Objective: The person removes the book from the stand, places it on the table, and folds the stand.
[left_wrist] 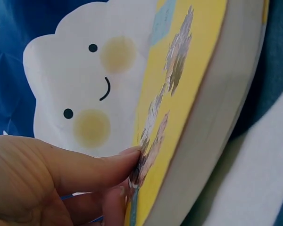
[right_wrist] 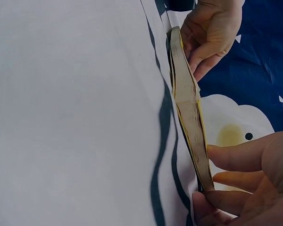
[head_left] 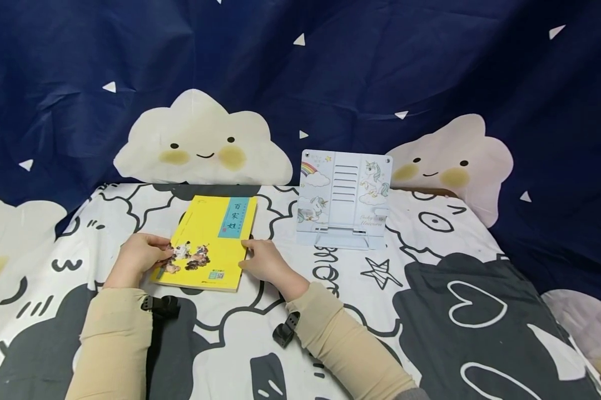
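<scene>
A yellow paperback book (head_left: 200, 222) with a blue title panel and small printed figures lies face up, low over the patterned cloth. My left hand (head_left: 137, 256) grips its left edge near the lower corner. In the left wrist view, the left thumb (left_wrist: 104, 169) presses on the cover's edge and the fingers bend beside the spine. Along the opposite edge my right hand (head_left: 267, 264) pinches the book. The right wrist view shows the right thumb (right_wrist: 236, 157) on the cover side and fingertips at the lower side of the page block (right_wrist: 191, 110).
A white unicorn-printed book stand (head_left: 345, 191) with a slotted back stands upright to the book's right. The black-and-white patterned cloth (head_left: 350, 316) covers the surface. Behind it hangs a dark blue cloth (head_left: 350, 72) with smiling clouds. Black wrist cameras (head_left: 162, 305) are strapped at both sleeves.
</scene>
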`<state>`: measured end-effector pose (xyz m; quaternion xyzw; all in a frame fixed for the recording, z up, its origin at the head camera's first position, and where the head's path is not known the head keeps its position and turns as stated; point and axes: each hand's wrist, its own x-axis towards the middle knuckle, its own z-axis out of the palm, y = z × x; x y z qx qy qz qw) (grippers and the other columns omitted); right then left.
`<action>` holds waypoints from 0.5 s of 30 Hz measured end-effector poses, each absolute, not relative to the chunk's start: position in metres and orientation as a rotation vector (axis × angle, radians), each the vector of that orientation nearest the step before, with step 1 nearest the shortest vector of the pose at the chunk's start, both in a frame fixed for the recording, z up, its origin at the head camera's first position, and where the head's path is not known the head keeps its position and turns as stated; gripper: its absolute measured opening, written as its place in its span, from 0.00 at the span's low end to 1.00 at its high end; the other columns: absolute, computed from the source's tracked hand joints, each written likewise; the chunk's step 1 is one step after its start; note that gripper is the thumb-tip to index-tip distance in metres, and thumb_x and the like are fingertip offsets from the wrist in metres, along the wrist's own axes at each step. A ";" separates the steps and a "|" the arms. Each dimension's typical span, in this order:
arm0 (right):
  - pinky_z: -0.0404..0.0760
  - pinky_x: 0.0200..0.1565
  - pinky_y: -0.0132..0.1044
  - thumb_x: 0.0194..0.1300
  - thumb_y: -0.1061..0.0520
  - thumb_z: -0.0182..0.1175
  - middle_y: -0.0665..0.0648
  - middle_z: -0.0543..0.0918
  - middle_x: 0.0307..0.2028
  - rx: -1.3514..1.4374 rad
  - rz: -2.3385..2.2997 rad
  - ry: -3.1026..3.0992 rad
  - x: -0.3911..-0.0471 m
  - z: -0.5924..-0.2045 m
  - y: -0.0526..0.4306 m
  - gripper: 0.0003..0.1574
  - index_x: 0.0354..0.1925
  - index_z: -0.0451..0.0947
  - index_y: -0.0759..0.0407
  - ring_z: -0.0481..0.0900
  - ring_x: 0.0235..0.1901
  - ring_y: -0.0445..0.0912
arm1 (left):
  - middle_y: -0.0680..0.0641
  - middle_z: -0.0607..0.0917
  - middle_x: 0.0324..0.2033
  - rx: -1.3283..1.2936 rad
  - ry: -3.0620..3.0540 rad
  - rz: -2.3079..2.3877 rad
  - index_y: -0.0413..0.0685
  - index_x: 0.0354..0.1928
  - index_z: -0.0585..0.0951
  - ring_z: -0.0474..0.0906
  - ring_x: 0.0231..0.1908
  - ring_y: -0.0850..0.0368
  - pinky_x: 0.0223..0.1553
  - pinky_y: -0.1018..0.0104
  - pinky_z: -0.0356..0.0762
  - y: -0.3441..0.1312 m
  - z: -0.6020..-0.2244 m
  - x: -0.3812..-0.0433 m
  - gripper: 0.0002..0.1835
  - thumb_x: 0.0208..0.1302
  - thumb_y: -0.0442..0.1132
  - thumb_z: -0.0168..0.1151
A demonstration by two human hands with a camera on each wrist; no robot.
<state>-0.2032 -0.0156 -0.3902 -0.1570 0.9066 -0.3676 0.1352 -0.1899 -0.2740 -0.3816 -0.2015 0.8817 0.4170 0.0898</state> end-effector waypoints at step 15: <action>0.76 0.61 0.43 0.61 0.56 0.69 0.58 0.79 0.61 -0.306 -1.332 2.505 -0.206 -0.391 -0.006 0.31 0.62 0.77 0.57 0.75 0.60 0.52 | 0.33 0.78 0.57 -0.595 2.653 1.247 0.34 0.64 0.74 0.76 0.48 0.45 0.42 0.59 0.77 -0.276 -0.381 -0.188 0.26 0.67 0.38 0.63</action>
